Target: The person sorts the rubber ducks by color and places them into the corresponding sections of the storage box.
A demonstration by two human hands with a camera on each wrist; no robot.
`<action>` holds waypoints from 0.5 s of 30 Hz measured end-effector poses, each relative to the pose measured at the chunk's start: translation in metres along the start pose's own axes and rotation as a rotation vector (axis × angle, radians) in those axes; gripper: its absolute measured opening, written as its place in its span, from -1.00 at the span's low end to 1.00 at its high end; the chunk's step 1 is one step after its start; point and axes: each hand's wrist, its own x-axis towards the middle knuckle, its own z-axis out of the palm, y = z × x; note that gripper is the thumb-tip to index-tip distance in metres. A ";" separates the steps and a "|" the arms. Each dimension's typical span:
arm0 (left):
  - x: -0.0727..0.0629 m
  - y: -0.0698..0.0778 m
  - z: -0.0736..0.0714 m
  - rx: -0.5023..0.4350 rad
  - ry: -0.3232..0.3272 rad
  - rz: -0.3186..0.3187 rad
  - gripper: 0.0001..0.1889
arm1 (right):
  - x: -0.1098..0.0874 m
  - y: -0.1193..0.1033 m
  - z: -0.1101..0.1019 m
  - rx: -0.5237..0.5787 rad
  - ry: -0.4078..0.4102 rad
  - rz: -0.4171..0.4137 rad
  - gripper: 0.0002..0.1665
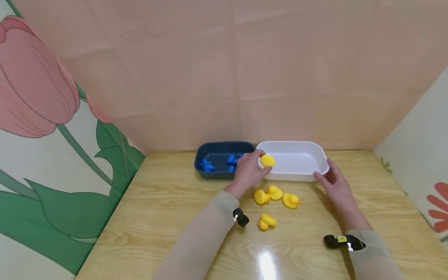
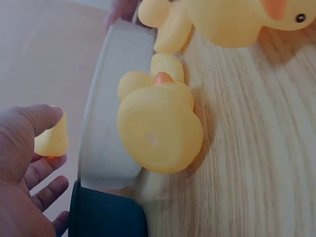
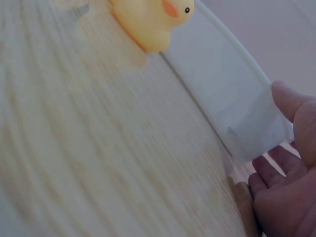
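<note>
My left hand [image 1: 249,170] pinches a yellow rubber duck [image 1: 267,160] between thumb and fingers, over the left end of a white tray [image 1: 297,177]. In the left wrist view the held duck [image 2: 53,139] shows beneath the thumb. My right hand [image 1: 336,184] holds the tray's right front corner, thumb at the rim and fingers round the end. The right wrist view shows the thumb [image 3: 291,102] at the rim of the tray's wall [image 3: 232,94]. On the table before the tray lie several more rubber ducks [image 1: 291,200], one of them [image 1: 267,221] nearer to me.
Left of the white tray stands a dark blue tray [image 1: 224,175], its right end close to the white one. Several small blue figures [image 1: 209,168] lie inside it. Behind both trays rises a pinkish covered wall [image 1: 189,85]. The wooden table [image 1: 157,217] extends in front.
</note>
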 end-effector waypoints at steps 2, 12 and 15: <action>0.003 0.000 0.002 0.004 -0.002 -0.006 -0.43 | 0.000 0.001 0.000 -0.004 0.003 -0.002 0.16; 0.007 0.000 0.003 0.017 -0.011 0.001 -0.33 | 0.002 -0.002 0.000 0.010 -0.002 0.002 0.17; 0.006 0.001 0.003 0.001 -0.027 -0.007 -0.32 | 0.002 -0.003 -0.001 0.012 -0.005 0.013 0.19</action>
